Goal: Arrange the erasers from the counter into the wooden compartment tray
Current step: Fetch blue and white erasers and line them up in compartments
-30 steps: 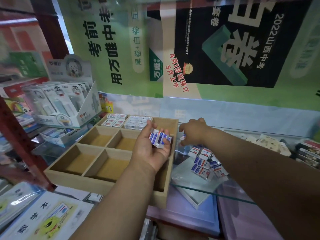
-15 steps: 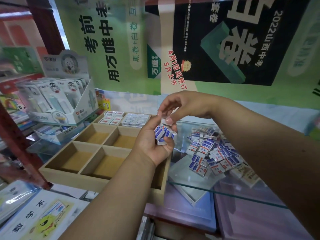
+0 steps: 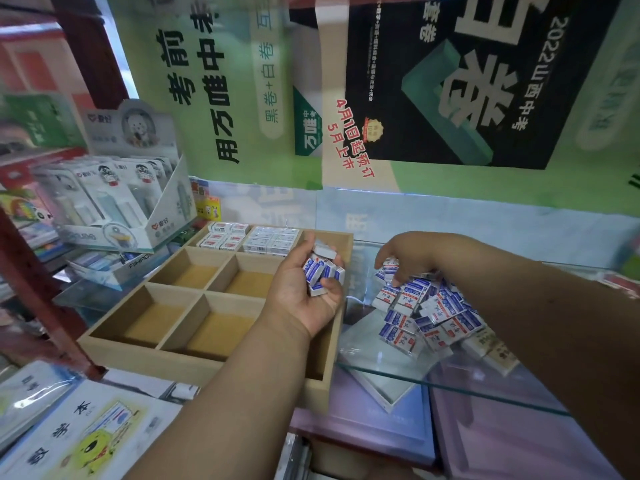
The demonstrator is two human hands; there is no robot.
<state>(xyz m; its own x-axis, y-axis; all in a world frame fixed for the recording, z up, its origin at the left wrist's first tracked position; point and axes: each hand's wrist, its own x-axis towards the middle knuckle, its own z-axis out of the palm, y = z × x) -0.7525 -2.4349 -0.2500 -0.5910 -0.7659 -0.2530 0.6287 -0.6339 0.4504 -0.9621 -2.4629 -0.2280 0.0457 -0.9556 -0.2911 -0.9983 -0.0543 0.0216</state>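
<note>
Left hand (image 3: 304, 289) is palm-up over the right side of the wooden compartment tray (image 3: 114, 344), fingers curled loosely around a small stack of blue-and-white erasers (image 3: 320, 273); one eraser at the fingertips sits turned grey side up and looks less secure than the rest. Right hand (image 3: 403, 252) reaches down to the loose eraser pile (image 3: 426, 310) on the glass counter (image 3: 388, 372), fingers bent onto the far edge of the pile; whether it already pinches one cannot be told, since the fingertips are buried among the packs. Beyond the left hand, the two far compartments hold neat rows of red-labelled erasers (image 3: 225, 237) and pale-labelled erasers (image 3: 272, 239); the four compartments left of the left hand are bare. Risks, as judgement: the cupped stack is unclamped on top, so tilting the palm or adding another piece could spill erasers into the long compartment below or over the tray wall. The pile lies near the counter's front edge, so a sweeping grab could push packs off the glass. Dropping blue packs into the filled rows would mix types.
</note>
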